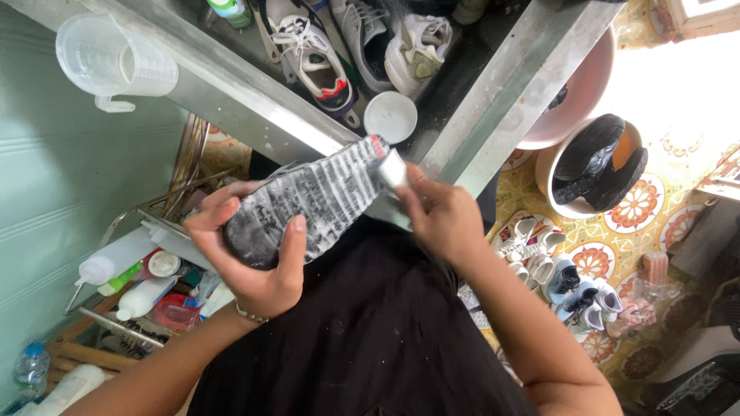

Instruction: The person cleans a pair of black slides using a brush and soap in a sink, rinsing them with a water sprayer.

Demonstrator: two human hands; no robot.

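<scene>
Below the steel sink's rim [254, 108], the left hand [258, 266] gripped a sole-up, foam-streaked black shoe [308, 202] around its heel, while the right hand [443, 219] pinched a small grey brush [391, 171] against its toe.

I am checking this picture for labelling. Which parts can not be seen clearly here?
- Head view: the shoe shows only its soapy sole; its upper faces away.
- The tool in the right hand is mostly hidden by the fingers.
- The left hand covers the shoe's heel.
- The measuring jug is cut off by the top edge.
</scene>
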